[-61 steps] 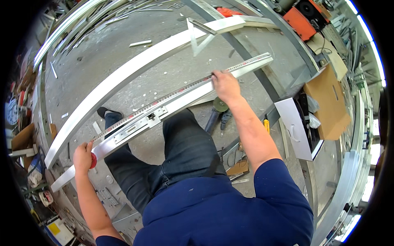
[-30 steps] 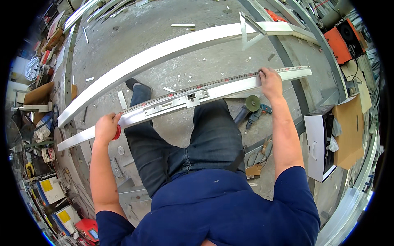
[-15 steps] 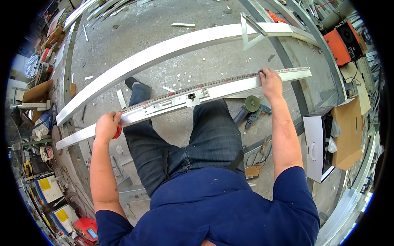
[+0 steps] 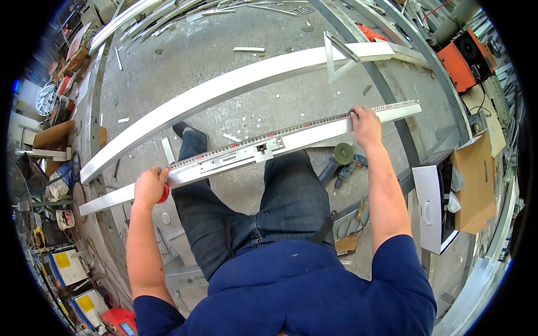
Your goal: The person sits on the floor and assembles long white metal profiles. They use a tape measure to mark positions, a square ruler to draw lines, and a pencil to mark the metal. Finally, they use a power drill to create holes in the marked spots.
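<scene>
A long white metal bar (image 4: 115, 198) lies slantwise across my thighs, its right end farther away. The tape measure's blade (image 4: 235, 145) is stretched along the bar's far edge. Closed near the bar's left part, my left hand (image 4: 149, 187) holds the tape measure, its red case (image 4: 164, 194) peeking out beside the fingers. My right hand (image 4: 366, 129) pinches the blade against the bar short of its right end. Between the hands, a slotted silver metal plate (image 4: 230, 158) with a square cutout sits on the bar's upper face.
Beyond lies a larger white beam (image 4: 224, 71) with a triangular set square (image 4: 330, 64) on it. An angle grinder (image 4: 329, 168) and a drill (image 4: 349, 171) rest by my right leg. At right stand an open carton (image 4: 473, 185) and an orange machine (image 4: 460, 64). Tools crowd the left.
The view has shifted slightly, so the bar and both hands appear a little lower. Both hands keep their places on the bar and tape.
</scene>
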{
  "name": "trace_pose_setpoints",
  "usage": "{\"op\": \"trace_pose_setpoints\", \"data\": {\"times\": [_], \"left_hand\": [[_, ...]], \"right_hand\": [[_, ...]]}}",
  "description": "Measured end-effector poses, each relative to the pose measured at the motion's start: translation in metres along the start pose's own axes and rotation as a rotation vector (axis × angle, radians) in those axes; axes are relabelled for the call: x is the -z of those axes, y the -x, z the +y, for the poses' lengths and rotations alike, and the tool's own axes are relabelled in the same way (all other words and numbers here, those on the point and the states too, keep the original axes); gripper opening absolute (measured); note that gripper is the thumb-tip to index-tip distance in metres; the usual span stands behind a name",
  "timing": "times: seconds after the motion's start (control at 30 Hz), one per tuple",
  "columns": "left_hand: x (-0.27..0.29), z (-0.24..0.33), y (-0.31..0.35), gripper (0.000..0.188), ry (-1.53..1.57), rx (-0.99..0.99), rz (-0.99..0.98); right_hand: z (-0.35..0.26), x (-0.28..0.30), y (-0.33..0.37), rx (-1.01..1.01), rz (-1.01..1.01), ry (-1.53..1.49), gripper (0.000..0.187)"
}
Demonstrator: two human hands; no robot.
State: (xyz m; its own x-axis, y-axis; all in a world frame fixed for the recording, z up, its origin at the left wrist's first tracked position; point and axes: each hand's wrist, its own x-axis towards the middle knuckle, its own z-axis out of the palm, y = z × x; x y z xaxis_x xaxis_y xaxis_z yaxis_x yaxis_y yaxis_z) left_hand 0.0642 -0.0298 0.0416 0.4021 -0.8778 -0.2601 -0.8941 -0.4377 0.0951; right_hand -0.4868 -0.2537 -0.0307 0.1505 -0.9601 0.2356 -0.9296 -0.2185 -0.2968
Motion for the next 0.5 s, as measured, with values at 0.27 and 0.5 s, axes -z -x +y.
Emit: {"op": "trace_pose_setpoints", "data": {"times": [0.27,0.5], "left_hand": [[0.029,0.029,0.001,0.042,0.039,-0.107,-0.005],[0.043,0.05,0.04,0.029,0.573,-0.193,-0.28]], "right_hand": [[-0.006,0.028,-0.004,-0.05,0.159,-0.107,0.012],[-0.082,0.071,-0.009,0.354,0.472,-0.552,0.037]]}}
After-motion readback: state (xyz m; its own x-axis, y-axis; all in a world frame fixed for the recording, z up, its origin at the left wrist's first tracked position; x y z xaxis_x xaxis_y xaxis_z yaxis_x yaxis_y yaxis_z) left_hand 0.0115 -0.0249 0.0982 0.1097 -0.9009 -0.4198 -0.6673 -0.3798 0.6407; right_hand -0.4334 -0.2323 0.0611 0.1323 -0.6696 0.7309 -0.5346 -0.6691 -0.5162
